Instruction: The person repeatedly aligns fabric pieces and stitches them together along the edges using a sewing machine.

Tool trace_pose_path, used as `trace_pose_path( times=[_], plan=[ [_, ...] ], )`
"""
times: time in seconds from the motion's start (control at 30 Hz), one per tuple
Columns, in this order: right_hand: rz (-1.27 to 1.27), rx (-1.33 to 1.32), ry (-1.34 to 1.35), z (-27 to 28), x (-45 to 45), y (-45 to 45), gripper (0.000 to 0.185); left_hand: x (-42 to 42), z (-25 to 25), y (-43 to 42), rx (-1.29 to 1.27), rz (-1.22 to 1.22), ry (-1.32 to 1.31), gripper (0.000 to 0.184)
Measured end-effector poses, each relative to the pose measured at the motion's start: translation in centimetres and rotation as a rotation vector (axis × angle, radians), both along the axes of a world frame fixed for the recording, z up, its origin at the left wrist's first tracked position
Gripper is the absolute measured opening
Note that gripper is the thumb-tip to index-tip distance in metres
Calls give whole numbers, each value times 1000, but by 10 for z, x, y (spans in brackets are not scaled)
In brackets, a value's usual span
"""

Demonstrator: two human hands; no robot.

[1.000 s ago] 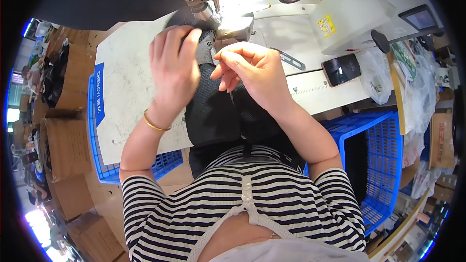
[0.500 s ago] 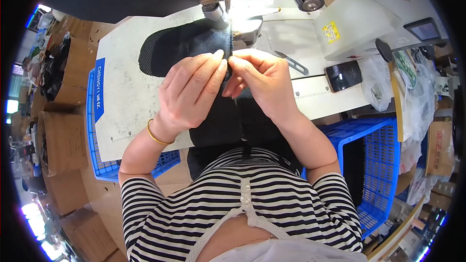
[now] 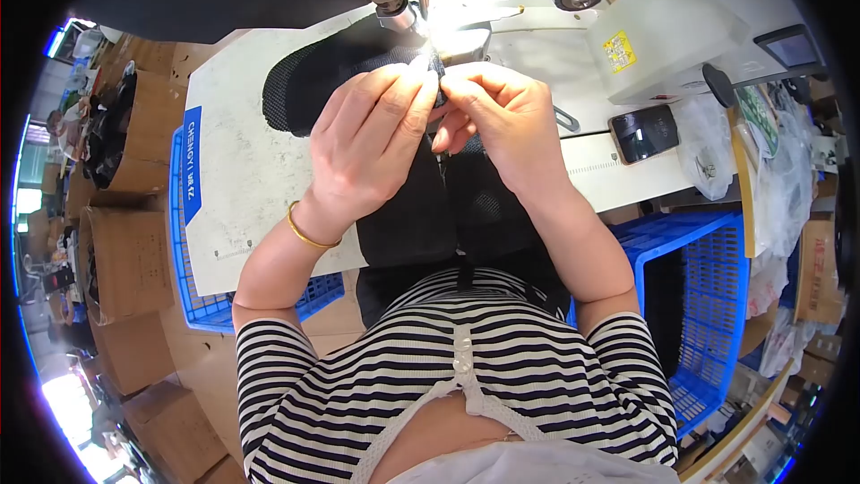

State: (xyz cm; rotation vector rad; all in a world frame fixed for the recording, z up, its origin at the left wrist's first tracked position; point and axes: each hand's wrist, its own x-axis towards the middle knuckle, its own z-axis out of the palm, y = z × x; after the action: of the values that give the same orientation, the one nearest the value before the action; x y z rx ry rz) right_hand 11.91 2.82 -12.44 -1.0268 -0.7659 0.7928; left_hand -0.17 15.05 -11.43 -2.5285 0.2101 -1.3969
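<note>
Under the sewing machine's presser area (image 3: 399,14) lies a black mesh fabric piece (image 3: 300,90), its rounded end spread to the left on the white table. My left hand (image 3: 367,143) pinches the fabric's edge between thumb and fingers, just in front of the machine. Right beside it, my right hand (image 3: 509,121) grips the same edge with thumb and forefinger, the other fingers curled. The fingertips almost meet, and glare from the lamp washes out the edge above them. More black fabric hangs below my hands towards my lap.
A small cutting tool (image 3: 566,119) lies partly hidden behind my right hand. Further right are a phone (image 3: 643,134) and a clear plastic bag (image 3: 706,148). Blue crates (image 3: 736,305) stand below on both sides, with cardboard boxes (image 3: 130,260) at left.
Both hands have moved slightly up towards the machine, still pinching the fabric edge, which now looks raised and folded between them. The view has shifted a little.
</note>
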Motion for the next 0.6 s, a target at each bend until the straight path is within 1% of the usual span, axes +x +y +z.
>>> trace_pose_path(
  times=[0.13,0.23,0.33,0.37,0.43,0.47,0.57,0.6],
  plan=[
    [-11,-3,-38,2,2,1,21,0,-2,1,-9,22,6,33],
    [-13,-19,-43,3,1,0,22,-4,-7,3,-9,24,-51,33],
    [-9,-16,-3,2,1,1,24,-9,-8,2,39,123,-119,34],
    [-6,-9,16,2,1,1,24,-12,-7,2,25,161,-104,35],
    [-95,-91,-109,9,-1,-5,26,-18,-5,0,-7,241,-74,39],
    [-140,-135,-168,10,-1,-10,27,-21,-5,-1,-93,295,-5,58],
    [-564,-232,-1035,-13,16,-33,33,-20,-3,-1,-153,402,53,60],
    [-606,-307,-1127,-22,19,-43,50,-17,-7,4,-117,393,28,63]
  ],
)
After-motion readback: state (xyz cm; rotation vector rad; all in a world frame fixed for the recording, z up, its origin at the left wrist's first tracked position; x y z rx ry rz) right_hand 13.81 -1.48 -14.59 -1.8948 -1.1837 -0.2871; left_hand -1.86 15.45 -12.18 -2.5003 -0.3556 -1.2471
